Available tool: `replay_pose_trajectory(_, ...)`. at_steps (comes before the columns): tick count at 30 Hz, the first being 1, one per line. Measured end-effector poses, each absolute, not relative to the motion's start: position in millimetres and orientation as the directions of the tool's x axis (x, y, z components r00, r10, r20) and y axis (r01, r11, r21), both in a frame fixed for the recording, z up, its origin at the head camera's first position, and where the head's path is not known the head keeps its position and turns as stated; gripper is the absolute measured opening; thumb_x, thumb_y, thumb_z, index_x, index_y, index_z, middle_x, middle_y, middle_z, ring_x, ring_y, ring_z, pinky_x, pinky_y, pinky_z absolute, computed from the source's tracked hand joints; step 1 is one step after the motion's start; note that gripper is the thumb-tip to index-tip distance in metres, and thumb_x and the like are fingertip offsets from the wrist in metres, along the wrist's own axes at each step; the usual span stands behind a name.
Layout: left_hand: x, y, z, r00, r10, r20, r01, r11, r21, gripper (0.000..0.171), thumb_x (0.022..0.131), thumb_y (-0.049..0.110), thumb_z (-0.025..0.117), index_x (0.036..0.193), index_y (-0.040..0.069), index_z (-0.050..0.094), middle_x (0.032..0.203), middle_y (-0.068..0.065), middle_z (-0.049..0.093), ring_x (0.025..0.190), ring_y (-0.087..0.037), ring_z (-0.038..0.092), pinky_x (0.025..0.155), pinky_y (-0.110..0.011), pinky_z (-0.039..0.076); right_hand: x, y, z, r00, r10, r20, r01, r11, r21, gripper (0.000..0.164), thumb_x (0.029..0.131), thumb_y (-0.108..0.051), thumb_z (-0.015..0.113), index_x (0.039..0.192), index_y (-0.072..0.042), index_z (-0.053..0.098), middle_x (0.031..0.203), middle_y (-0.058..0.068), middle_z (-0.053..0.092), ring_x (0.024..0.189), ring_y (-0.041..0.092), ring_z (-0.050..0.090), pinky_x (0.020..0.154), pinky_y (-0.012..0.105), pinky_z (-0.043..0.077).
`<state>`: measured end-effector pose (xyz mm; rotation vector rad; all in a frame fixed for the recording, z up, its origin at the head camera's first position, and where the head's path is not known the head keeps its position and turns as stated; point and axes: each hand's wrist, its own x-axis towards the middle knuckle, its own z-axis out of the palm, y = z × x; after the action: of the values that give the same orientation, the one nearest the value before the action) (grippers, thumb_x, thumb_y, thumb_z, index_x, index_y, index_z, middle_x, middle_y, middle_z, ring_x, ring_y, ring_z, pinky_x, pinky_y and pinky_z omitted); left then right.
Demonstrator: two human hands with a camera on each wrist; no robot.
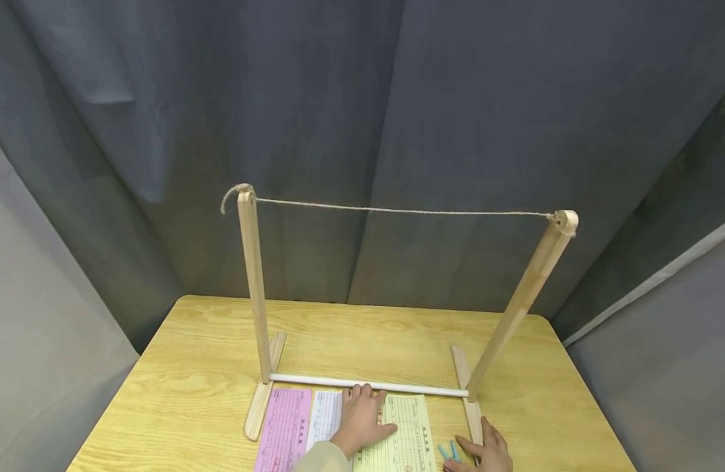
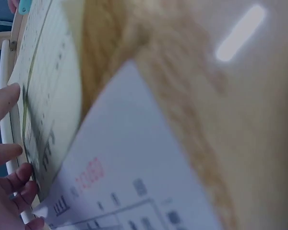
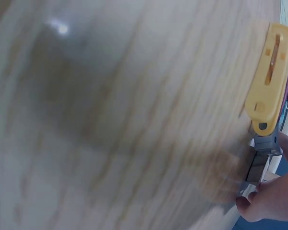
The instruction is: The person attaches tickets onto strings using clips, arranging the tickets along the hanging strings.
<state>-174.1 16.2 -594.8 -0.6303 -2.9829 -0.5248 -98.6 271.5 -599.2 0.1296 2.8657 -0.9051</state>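
My left hand (image 1: 362,423) lies with spread fingers on the form sheets, over a white sheet (image 1: 325,416) and a pale yellow-green sheet (image 1: 406,432). A pink sheet (image 1: 282,426) lies beside them at the left. In the left wrist view the fingers touch the yellow-green sheet (image 2: 53,91), and a white sheet's corner (image 2: 120,129) sticks up. My right hand (image 1: 486,452) is beside two light-blue clips (image 1: 449,451), with its fingers apart near the stand's right foot. Low in the right wrist view, that hand (image 3: 273,201) is next to a yellow stapler-like tool (image 3: 269,81).
A wooden stand with a left post (image 1: 254,288), a right post (image 1: 522,305) and a white bottom bar (image 1: 368,385) stands on the wood-grain table (image 1: 162,393). A string (image 1: 398,210) runs between the post tops. Grey curtains (image 1: 315,98) hang behind.
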Motion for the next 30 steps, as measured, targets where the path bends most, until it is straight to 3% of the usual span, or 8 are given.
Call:
replay_pose_trajectory(7, -173.0, 20.2, -595.8, -0.926, 0.370, 0.076, 0.376, 0.880, 0.289, 0.073, 0.066, 0.060, 0.068, 0.120, 0.011, 0.060, 0.097, -0.010, 0.056, 0.091, -0.025, 0.044, 0.083, -0.046, 0.030, -99.3, 269.2, -598.7, -0.974, 0.075, -0.216, 0.189, 0.793, -0.580, 0.069, 0.064, -0.054, 0.073, 0.110, -0.005, 0.065, 0.139, 0.033, 0.012, 0.120, 0.059, 0.011, 0.078, 0.078, 0.021)
replay_pose_trajectory(17, -176.3, 23.5, -605.0, -0.933, 0.354, 0.063, 0.358, 0.892, 0.276, 0.073, 0.064, 0.063, 0.067, 0.119, 0.016, 0.061, 0.094, -0.009, 0.055, 0.089, -0.023, 0.043, 0.081, -0.045, 0.031, -103.3, 267.9, -597.0, -0.968, 0.077, -0.238, 0.193, 0.838, -0.511, 0.071, 0.064, -0.060, 0.069, 0.111, -0.006, 0.065, 0.137, 0.038, 0.014, 0.121, 0.057, 0.012, 0.078, 0.077, 0.024)
replay_pose_trajectory(24, -175.6, 26.3, -603.6, -0.924, 0.359, 0.129, 0.381, 0.889, 0.252, 0.060, 0.065, 0.057, 0.070, 0.111, 0.019, 0.065, 0.092, -0.007, 0.057, 0.087, -0.021, 0.045, 0.076, -0.038, 0.031, -106.6, 263.2, -591.1, -0.963, 0.121, -0.240, 0.228, 0.840, -0.493, 0.071, 0.064, -0.062, 0.069, 0.107, -0.006, 0.067, 0.136, 0.039, 0.017, 0.121, 0.055, 0.014, 0.084, 0.073, 0.026)
replay_pose_trajectory(30, -172.8, 29.3, -601.1, -0.917, 0.364, 0.165, 0.398, 0.870, 0.291, 0.046, 0.065, 0.046, 0.074, 0.099, 0.015, 0.069, 0.083, 0.000, 0.052, 0.081, -0.017, 0.042, 0.075, -0.036, 0.031, -105.9, 262.9, -590.2, -0.963, 0.134, -0.233, 0.240, 0.821, -0.519, 0.067, 0.064, -0.058, 0.071, 0.106, -0.005, 0.068, 0.136, 0.039, 0.018, 0.123, 0.052, 0.014, 0.088, 0.069, 0.027)
